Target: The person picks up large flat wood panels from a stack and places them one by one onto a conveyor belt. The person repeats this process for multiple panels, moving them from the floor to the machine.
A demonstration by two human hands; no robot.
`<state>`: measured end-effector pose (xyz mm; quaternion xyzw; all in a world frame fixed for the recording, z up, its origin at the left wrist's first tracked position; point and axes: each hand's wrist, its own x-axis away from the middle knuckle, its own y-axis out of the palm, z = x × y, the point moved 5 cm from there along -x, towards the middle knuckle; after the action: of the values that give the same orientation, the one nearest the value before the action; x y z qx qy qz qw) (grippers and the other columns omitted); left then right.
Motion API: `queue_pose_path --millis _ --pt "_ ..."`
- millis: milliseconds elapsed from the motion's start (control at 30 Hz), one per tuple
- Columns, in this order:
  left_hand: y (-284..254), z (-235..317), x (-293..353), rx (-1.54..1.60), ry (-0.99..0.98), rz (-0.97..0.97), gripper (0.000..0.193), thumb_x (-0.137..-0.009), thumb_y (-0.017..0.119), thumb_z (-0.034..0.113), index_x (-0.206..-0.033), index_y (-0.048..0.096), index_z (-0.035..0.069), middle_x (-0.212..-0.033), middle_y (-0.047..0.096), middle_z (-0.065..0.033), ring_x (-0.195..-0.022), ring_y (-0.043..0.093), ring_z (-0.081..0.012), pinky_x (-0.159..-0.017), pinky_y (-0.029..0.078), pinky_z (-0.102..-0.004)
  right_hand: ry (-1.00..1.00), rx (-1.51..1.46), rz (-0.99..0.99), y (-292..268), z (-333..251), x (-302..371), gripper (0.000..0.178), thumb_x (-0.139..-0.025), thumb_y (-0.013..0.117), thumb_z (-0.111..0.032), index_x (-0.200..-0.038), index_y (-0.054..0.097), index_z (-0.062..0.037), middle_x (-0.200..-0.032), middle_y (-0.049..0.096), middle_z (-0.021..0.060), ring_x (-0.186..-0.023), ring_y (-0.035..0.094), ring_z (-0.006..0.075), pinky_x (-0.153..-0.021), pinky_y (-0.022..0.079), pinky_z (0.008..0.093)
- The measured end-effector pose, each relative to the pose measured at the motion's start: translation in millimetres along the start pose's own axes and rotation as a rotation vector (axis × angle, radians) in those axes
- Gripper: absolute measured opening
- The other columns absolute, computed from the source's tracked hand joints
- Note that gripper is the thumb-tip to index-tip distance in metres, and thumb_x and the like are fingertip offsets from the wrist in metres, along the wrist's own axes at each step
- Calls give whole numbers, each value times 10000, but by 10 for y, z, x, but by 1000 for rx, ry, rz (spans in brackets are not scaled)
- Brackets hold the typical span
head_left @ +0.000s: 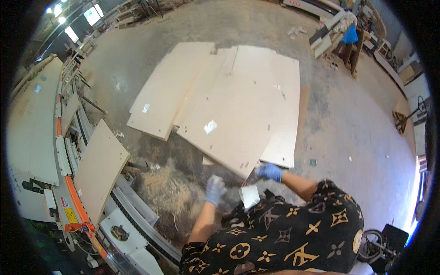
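On the dusty workshop floor, drilled cream panels lie overlapped. L hand, blurred, is apart from them, R hand at near edge; can't tell if either's closed. Uneven pull could prob. slide panels & chip corners.

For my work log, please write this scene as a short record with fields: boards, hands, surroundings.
Boards: pale, flat, overlapping, on the floor
Left hand: gloved, apart from the boards; no held thing visible
Right hand: gloved, at the boards' near edge; contact unclear
Between hands: white rectangular piece, by the black patterned shirt
Left side: orange-edged machine, with a pale panel
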<state>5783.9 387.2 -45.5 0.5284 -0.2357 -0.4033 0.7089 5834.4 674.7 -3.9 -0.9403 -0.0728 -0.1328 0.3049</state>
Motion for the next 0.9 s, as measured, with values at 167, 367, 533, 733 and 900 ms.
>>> queue_pose_path --millis 167,367,533,733,900 --pt "-208 -88 281 -443 181 1283 485 -849 683 348 -1207 543 53 -1068 606 -70 -989 588 -220 -770 518 -414 56 -62 466 -991 -180 -110 337 -813 679 -343 -1035 672 -90 -983 696 105 -924 664 258 -841 513 358" --pt "272 103 928 -568 225 1237 482 -857 689 345 -1204 550 40 -1011 608 -78 -848 630 -212 -712 550 -365 453 150 382 -1969 305 -644 636 -780 677 -476 -1200 558 -13 -1191 602 210 -1052 595 350 -918 473 409" --pt "667 261 1662 -638 287 1469 500 -872 656 341 -1158 505 -40 -955 598 -151 -799 624 -232 -634 547 -367 456 -434 218 -1617 166 -878 347 -865 649 -359 -841 617 -14 -724 619 66 -560 546 153 -487 446 315" --pt "1081 -233 3037 -507 685 1480 411 -950 517 321 -1229 515 19 -1145 581 -147 -972 571 -266 -775 529 -438 239 -795 117 -592 -548 -1130 240 -889 667 -223 -724 538 -105 -618 503 -25 -482 424 92 -431 319 223" --pt "1269 -685 4431 -84 991 1618 459 -954 503 349 -1291 517 38 -1238 559 -161 -1078 559 -307 -854 522 -430 122 -731 -160 785 -1439 -1277 248 -879 691 -227 -722 530 -121 -621 489 -45 -518 415 69 -468 327 242"
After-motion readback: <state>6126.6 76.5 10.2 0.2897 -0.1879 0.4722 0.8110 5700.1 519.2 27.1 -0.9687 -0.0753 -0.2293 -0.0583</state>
